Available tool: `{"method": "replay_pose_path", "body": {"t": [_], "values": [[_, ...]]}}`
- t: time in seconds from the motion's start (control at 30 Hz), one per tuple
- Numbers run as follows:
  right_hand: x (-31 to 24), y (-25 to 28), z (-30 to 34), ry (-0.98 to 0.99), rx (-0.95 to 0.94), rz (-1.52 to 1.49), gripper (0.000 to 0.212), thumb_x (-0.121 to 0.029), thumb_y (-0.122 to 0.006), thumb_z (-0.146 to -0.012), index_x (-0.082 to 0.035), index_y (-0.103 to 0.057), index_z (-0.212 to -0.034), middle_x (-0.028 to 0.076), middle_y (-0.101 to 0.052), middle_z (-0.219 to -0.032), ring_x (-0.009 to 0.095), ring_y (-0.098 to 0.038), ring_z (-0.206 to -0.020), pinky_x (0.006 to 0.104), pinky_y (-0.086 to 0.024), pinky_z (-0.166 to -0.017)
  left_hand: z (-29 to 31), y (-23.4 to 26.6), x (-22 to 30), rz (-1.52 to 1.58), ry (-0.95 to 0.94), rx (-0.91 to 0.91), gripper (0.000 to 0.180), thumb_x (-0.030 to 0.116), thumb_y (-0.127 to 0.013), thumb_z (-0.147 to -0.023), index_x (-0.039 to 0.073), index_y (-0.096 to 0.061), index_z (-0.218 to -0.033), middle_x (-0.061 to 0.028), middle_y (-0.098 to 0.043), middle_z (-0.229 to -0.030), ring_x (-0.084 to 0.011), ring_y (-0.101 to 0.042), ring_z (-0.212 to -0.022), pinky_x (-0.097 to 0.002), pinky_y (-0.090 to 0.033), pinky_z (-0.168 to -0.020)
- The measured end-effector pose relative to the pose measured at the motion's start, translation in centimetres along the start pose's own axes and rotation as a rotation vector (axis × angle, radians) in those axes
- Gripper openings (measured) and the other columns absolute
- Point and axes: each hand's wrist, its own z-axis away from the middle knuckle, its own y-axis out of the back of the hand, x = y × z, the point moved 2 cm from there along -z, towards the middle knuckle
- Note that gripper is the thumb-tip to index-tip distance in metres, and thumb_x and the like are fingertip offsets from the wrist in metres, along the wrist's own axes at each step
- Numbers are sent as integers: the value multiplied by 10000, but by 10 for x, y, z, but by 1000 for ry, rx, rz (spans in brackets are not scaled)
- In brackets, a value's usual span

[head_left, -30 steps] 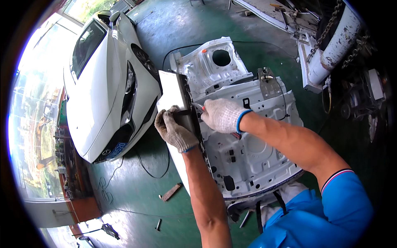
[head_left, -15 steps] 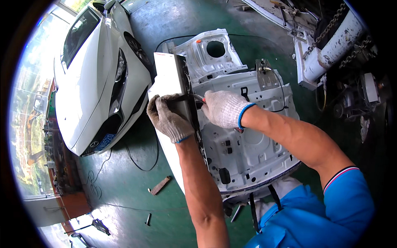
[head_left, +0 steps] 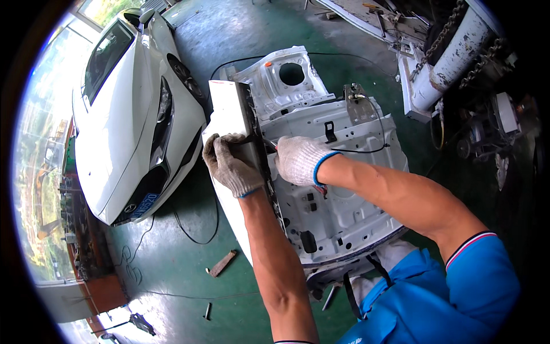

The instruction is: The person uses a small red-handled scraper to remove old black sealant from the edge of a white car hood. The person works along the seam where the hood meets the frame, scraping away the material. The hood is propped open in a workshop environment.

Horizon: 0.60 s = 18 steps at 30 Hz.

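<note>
Hands both in knit work gloves, frame centre. Left hand (head_left: 230,165) closed around outer edge of white car door shell (head_left: 338,212), which fills centre of frame, inner side up. Right hand (head_left: 299,160) closed, resting on inner panel; held item not discernible. White car (head_left: 123,114) upper left, on green floor (head_left: 172,252).

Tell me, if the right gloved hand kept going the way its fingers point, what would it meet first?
Probably the left hand, gripping the edge of the white car door; the right hand points left toward it, though depth is unclear.
</note>
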Motion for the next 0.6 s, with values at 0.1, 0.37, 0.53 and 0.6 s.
{"method": "replay_pose_path", "body": {"t": [0.1,0.37,0.53,0.6], "values": [[-12,10,17,102,-80,104,263,-128,-612,-912,19,-797,-1026,270,-759,-1096,412,-752,-1053,493,-611,-888,-2,8,1,35,-13,-22,163,45,-529,-1065,32,-581,-1218,-129,-681,-928,-223,-674,-868,-380,-592,-840],[3,4,32,182,-183,-64,358,-203,-544,-944,76,-766,-971,332,-733,-976,463,-737,-971,516,-591,-890,-14,34,0,89,55,21,139,39,-512,-1066,40,-561,-1197,-153,-694,-899,-286,-702,-844,-456,-618,-839],[22,26,8,153,93,-168,402,-286,-535,-1005,78,-688,-1084,340,-721,-1057,475,-715,-1029,530,-561,-942,-18,24,-3,36,44,85,138,43,-513,-1065,38,-559,-1194,-165,-713,-932,-301,-719,-876,-457,-619,-850],[23,24,-9,165,63,-130,427,-344,-529,-1024,56,-637,-1128,335,-712,-1026,493,-691,-1030,551,-538,-924,-10,18,-3,3,58,115,142,40,-511,-1065,36,-557,-1198,-165,-713,-935,-298,-719,-882,-455,-619,-856]]}}
